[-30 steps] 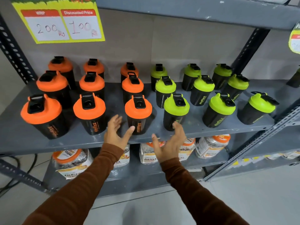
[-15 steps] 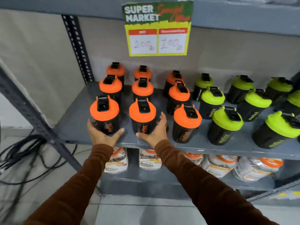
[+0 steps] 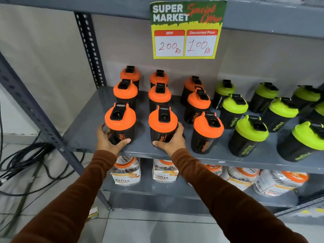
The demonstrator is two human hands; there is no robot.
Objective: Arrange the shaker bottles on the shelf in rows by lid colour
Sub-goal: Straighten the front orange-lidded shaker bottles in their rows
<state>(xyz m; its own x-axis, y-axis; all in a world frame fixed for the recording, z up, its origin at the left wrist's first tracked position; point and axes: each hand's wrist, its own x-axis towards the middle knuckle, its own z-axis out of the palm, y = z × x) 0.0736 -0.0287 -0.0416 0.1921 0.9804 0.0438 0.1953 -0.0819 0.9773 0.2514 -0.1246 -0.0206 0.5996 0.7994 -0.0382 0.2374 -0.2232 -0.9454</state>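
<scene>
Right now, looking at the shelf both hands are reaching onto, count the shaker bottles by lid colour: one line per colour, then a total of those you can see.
Orange-lidded shaker bottles: 9
Green-lidded shaker bottles: 9, counting one cut off by the right edge
Total visible: 18; more may sit beyond the frame.

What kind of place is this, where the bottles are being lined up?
Most likely a shop or supermarket aisle. A price sign reads "Super Market" and gives an MRP and a discounted price, identical shaker bottles fill a metal shelf, and packaged jars sit below.
</scene>
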